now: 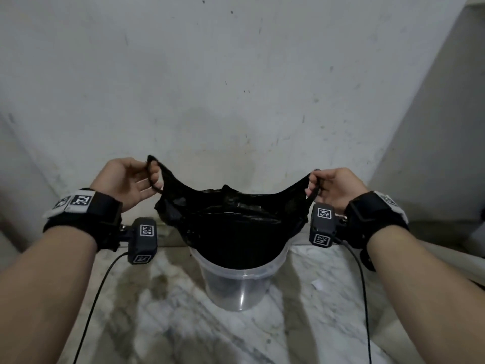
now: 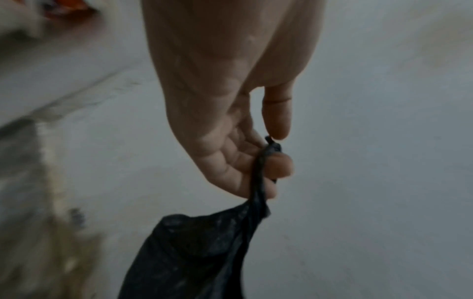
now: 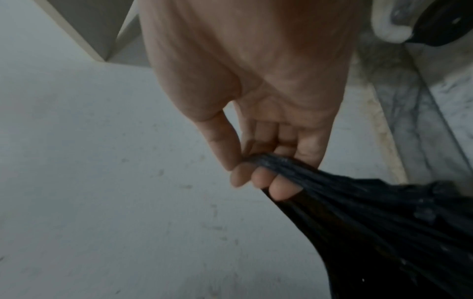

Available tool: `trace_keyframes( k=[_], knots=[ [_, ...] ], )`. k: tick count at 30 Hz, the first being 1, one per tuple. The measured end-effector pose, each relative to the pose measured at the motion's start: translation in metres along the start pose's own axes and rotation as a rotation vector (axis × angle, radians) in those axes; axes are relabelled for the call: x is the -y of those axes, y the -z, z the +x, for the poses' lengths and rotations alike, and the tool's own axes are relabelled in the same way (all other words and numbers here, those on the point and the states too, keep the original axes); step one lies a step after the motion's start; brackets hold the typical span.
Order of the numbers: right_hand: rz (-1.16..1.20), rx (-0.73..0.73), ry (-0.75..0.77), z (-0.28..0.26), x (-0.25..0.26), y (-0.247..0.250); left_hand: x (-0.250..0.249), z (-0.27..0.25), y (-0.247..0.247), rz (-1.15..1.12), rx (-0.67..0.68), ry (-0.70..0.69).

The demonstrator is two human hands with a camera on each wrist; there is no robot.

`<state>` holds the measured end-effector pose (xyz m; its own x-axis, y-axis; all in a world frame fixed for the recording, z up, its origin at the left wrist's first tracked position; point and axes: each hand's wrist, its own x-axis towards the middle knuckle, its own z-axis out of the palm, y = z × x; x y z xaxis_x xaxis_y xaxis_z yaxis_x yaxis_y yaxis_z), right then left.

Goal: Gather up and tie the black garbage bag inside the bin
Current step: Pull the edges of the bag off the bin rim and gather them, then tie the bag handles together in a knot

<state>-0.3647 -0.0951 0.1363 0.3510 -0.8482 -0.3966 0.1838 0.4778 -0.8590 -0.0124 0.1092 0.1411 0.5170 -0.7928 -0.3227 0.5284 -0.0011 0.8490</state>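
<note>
A black garbage bag (image 1: 236, 219) lines a clear plastic bin (image 1: 237, 287) standing on a marble floor by a white wall. Its two top corners are pulled up and apart above the rim. My left hand (image 1: 147, 177) pinches the left corner, a thin twisted strip, between thumb and curled fingers; the left wrist view shows that hand (image 2: 271, 153) and the bag (image 2: 194, 252) hanging below it. My right hand (image 1: 317, 185) grips the right corner; in the right wrist view its fingers (image 3: 263, 178) curl round the bunched plastic of the bag (image 3: 384, 222).
A scuffed white wall (image 1: 236, 88) rises right behind the bin. The marble floor (image 1: 157, 324) spreads in front. A wall corner (image 1: 433, 127) juts out at the right. Camera cables (image 1: 97, 292) hang from both wrists.
</note>
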Motion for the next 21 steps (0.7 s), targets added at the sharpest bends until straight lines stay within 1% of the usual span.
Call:
trace_keyframes(
  k=[3, 6, 8, 10, 12, 17, 21],
  knots=[
    [-0.029, 0.107, -0.008, -0.001, 0.001, -0.017, -0.002, -0.005, -0.036, 0.167, 0.119, -0.035],
    [-0.051, 0.217, -0.019, -0.007, -0.002, -0.036, 0.01, -0.012, -0.076, 0.292, 0.252, -0.06],
    [-0.073, 0.275, -0.001, -0.01, -0.006, -0.046, 0.021, -0.015, -0.098, 0.357, 0.311, -0.066],
    [-0.075, 0.324, 0.018, -0.013, -0.011, -0.055, 0.031, -0.017, -0.115, 0.423, 0.317, -0.078],
    [-0.073, 0.342, 0.031, -0.014, -0.015, -0.061, 0.04, -0.016, -0.126, 0.476, 0.292, -0.102],
    [-0.029, 0.327, 0.064, -0.014, -0.027, -0.072, 0.054, -0.014, -0.138, 0.512, 0.237, -0.138],
    [0.021, 0.271, 0.091, -0.008, -0.034, -0.081, 0.064, -0.015, -0.143, 0.548, 0.256, -0.082]
  ],
)
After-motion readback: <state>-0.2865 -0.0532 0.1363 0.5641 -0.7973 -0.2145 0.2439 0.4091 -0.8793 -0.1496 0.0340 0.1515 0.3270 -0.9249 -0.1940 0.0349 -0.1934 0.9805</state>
